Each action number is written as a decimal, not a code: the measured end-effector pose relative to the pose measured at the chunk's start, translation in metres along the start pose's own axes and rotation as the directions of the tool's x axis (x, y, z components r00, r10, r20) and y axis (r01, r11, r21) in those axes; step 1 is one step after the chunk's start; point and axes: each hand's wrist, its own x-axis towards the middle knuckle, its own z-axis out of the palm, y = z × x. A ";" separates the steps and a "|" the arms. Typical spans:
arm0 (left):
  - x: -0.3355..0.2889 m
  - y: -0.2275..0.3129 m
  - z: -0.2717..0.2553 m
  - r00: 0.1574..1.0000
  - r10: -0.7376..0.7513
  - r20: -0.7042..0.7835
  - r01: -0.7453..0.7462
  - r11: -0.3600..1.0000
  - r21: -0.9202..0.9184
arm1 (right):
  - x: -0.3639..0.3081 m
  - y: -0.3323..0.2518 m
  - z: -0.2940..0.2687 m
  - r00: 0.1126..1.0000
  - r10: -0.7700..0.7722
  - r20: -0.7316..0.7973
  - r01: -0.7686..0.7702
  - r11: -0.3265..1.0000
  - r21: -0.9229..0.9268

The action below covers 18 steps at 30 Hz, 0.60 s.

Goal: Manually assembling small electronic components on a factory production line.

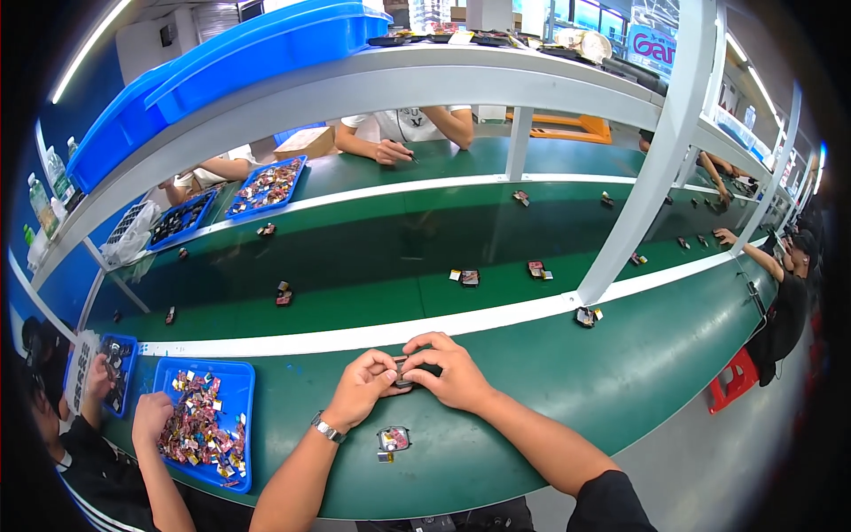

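Casing [403, 376], small and dark, pinched between both hands over the near green bench [550, 417].
Gripped by left hand [362, 387] and right hand [449, 372] together, fingers curled in; just nearer on the bench, a loose unit [394, 439] with pink and white insides. To the left, a blue tray [251, 399] heaped with small parts [199, 426], a co-worker's hand [152, 417] at its left edge. Just beyond, a white rail [355, 340], then a green strip [381, 288] dotted with similar pieces; at right, a slanting white post [638, 168], hiding part of the far side. Large lettering on a blue panel [651, 46], far right; dark print on a white shirt [412, 124], far side. Pointing and long axis of casing: cannot tell, mostly covered by the hands.
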 end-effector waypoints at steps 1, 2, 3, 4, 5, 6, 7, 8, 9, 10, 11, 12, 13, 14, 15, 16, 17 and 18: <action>0.000 0.000 -0.001 1.000 -0.015 -0.002 0.015 1.000 0.001 | 0.002 0.000 -0.001 1.000 -0.002 0.002 0.002 1.000 0.000; -0.001 0.001 -0.002 1.000 -0.029 -0.006 0.029 1.000 0.001 | 0.004 -0.001 -0.003 0.999 -0.046 0.019 0.046 0.999 -0.020; -0.002 0.002 -0.003 1.000 -0.025 -0.012 0.025 1.000 0.002 | 0.008 -0.001 -0.006 0.995 -0.090 0.038 0.092 0.995 -0.036; 0.000 0.003 0.001 0.999 -0.019 -0.036 0.019 1.000 -0.003 | 0.013 0.008 -0.013 0.992 -0.095 -0.082 0.085 0.989 -0.120; 0.001 0.004 0.004 0.998 -0.011 -0.062 0.011 1.000 -0.008 | 0.021 0.025 -0.021 0.974 -0.109 -0.198 0.069 0.977 -0.201; 0.001 0.005 0.006 0.997 -0.010 -0.070 0.010 1.000 -0.006 | 0.032 0.044 -0.035 0.950 -0.123 -0.288 0.010 0.931 -0.366; 0.001 0.007 0.009 0.998 -0.007 -0.062 0.006 1.000 -0.012 | 0.041 0.061 -0.050 0.915 -0.154 -0.373 -0.067 0.853 -0.518; 0.001 0.008 0.010 0.999 -0.002 -0.053 0.001 1.000 -0.019 | 0.049 0.072 -0.059 0.885 -0.082 -0.459 -0.205 0.816 -0.541; 0.001 0.007 0.009 0.998 0.004 -0.057 -0.005 1.000 -0.018 | 0.055 0.081 -0.064 0.840 -0.021 -0.543 -0.334 0.768 -0.546; 0.000 0.005 0.006 0.998 -0.004 -0.060 0.004 1.000 -0.004 | 0.059 0.088 -0.065 0.843 -0.027 -0.537 -0.323 0.773 -0.546; 0.000 0.004 0.004 0.998 -0.012 -0.063 0.012 1.000 0.009 | 0.062 0.094 -0.065 0.844 0.037 -0.535 -0.393 0.721 -0.570; 0.000 0.004 0.005 0.998 -0.008 -0.059 0.008 1.000 0.003 | 0.065 0.102 -0.067 0.839 0.104 -0.535 -0.460 0.660 -0.593; 0.002 0.003 0.007 0.998 -0.003 -0.063 0.003 1.000 0.002 | 0.066 0.111 -0.072 0.842 0.100 -0.530 -0.454 0.662 -0.596; 0.004 0.001 0.008 0.998 0.004 -0.060 -0.005 1.000 -0.010 | 0.065 0.119 -0.080 0.864 0.101 -0.494 -0.425 0.674 -0.605; 0.004 0.000 0.007 0.998 0.009 -0.066 -0.010 1.000 -0.020 | 0.068 0.118 -0.080 0.886 0.105 -0.451 -0.391 0.690 -0.608; 0.005 -0.001 0.009 0.997 0.021 -0.079 -0.024 0.999 -0.038 | 0.065 0.115 -0.078 0.866 0.063 -0.497 -0.387 0.714 -0.584; 0.005 -0.001 0.010 0.996 0.024 -0.084 -0.027 0.999 -0.040 | 0.057 0.112 -0.075 0.869 0.062 -0.492 -0.382 0.715 -0.585; 0.004 -0.001 0.008 0.993 0.030 -0.113 -0.034 0.999 -0.033 | 0.050 0.099 -0.069 0.895 0.058 -0.443 -0.315 0.785 -0.534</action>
